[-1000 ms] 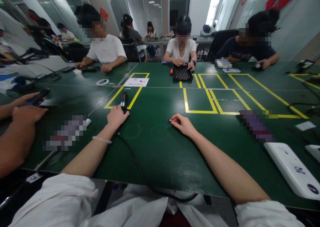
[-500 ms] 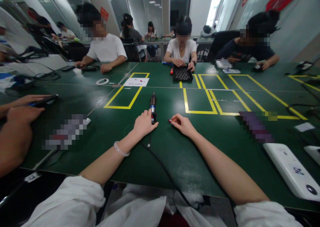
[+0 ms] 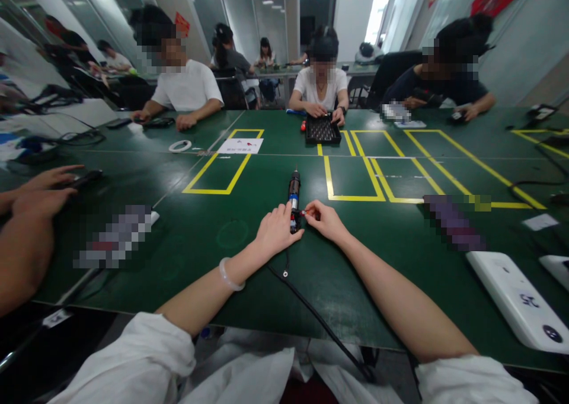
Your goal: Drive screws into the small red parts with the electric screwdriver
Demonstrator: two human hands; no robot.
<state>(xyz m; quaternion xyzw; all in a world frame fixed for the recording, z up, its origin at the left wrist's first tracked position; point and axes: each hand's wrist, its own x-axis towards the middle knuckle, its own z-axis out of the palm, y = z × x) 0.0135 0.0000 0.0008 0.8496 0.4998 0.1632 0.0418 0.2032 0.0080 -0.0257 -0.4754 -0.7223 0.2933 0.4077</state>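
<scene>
On the green table (image 3: 249, 285), an electric screwdriver (image 3: 294, 192) lies with its thin tip pointing away from me. Black, blue and silver sections show along its body, with small red parts near the rear. My left hand (image 3: 276, 231) rests over the rear part and holds it from the left side. Between thumb and fingertips, my right hand (image 3: 325, 219) pinches a small red piece (image 3: 303, 213) right at the screwdriver's right side. Whether that piece touches the tool I cannot tell. A black cable (image 3: 311, 312) runs from under my left hand to the table's front edge.
A ring terminal (image 3: 285, 273) lies near the cable. Yellow tape (image 3: 355, 199) marks rectangles ahead. A paper sheet (image 3: 240, 146), a tape roll (image 3: 180, 146) and a white device (image 3: 515, 300) lie around. Across the table, a person handles a black tray (image 3: 322, 130); another person's hands (image 3: 48, 185) are at left.
My left hand has slid the screwdriver to the right, up to my right hand. The ring terminal and cable have shifted right with it. My right hand stays nearly in place, still pinching the red piece.
</scene>
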